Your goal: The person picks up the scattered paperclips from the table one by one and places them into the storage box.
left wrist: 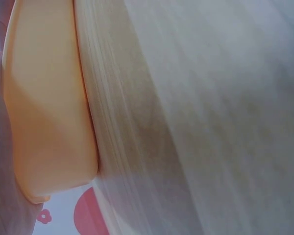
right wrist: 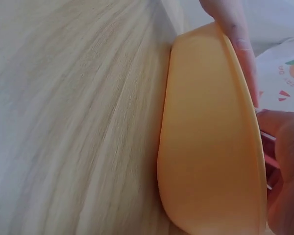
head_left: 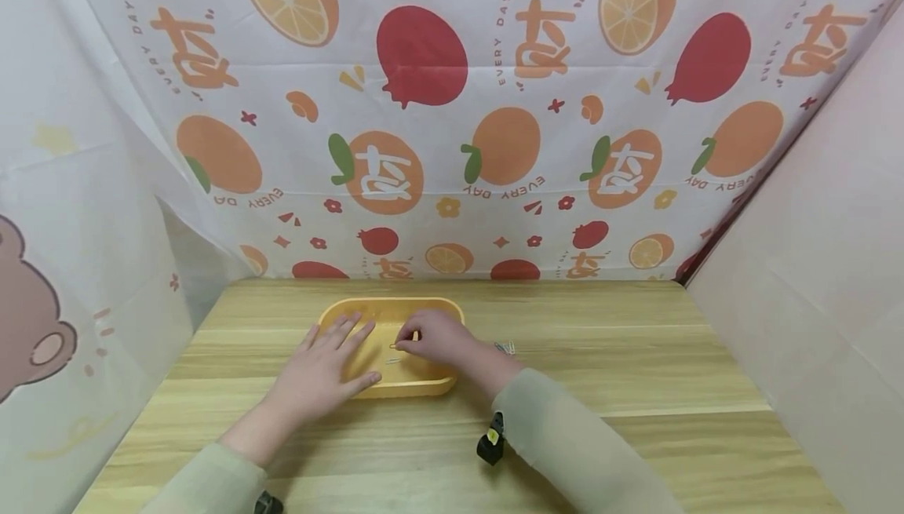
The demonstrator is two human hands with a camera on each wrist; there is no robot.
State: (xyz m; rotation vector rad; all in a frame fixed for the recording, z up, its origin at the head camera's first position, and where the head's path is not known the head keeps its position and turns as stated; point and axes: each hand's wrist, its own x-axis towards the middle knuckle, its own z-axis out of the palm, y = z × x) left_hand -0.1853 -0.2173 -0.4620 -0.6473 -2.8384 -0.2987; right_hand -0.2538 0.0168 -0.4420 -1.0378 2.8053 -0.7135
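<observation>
An orange plastic tray (head_left: pixel 417 390) rests on the wooden table. My left hand (head_left: pixel 321 373), fingers spread and straight, lies across the tray's left side, with the thumb over the front rim. Over the tray, my right hand (head_left: pixel 438 337) pinches a small paper clip (head_left: pixel 392 346) between thumb and index fingertip. Just below it, pale paper clips (head_left: pixel 392 361) lie on the tray floor. Both wrist views show mostly the tray's outer wall (left wrist: pixel 49 107); in the right wrist view, the curled fingers of my right hand (right wrist: pixel 286 161) are partly hidden behind the rim.
Several more paper clips (head_left: pixel 505 348) lie in a small heap on the table (head_left: pixel 600 373), right of the tray and beside my right forearm. A fruit-printed cloth (head_left: pixel 424 129) hangs behind the table, with pale cloth walls on the left and right (head_left: pixel 812 263).
</observation>
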